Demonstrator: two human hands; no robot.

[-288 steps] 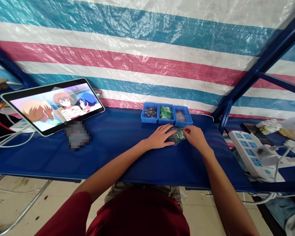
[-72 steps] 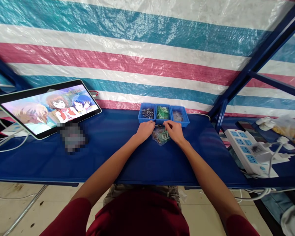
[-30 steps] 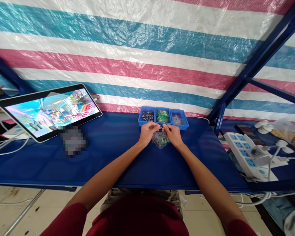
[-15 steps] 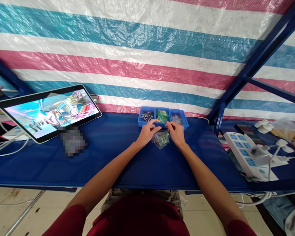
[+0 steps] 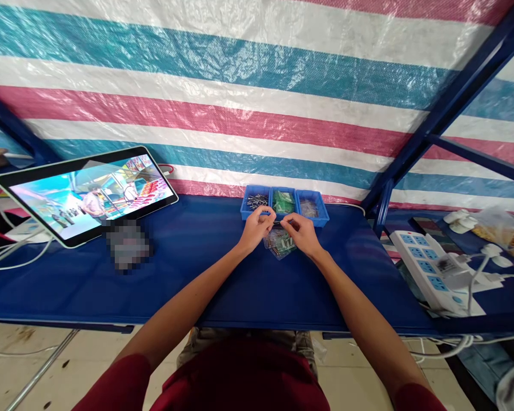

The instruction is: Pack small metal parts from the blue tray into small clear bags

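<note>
My left hand (image 5: 256, 229) is closed in a pinch in front of the blue bins, thumb and forefinger curled together. Facing it, my right hand (image 5: 302, 233) also pinches, its fingertips close to the left ones. A thin sliver seems to lie between the fingertips, too small to name. Just below them lies a pile of small clear plastic packets (image 5: 280, 244) with green and metallic bits inside. Behind the hands are three joined blue bins: the left bin (image 5: 245, 212) holds small metal pieces, the middle one green packets (image 5: 283, 201), the right one clear small pieces (image 5: 309, 208).
A tablet (image 5: 98, 194) playing a video leans at the left of the blue table (image 5: 188, 268). A blurred-out item (image 5: 129, 245) lies before it. To the right are a white power strip (image 5: 428, 268) with plugs and cables, and a blue metal frame (image 5: 443, 103). A striped tarp (image 5: 248, 103) hangs behind.
Both hands have drawn slightly back from the middle bin, and their fingertips have come closer together over the packet pile. The bins and packets stay where they were.
</note>
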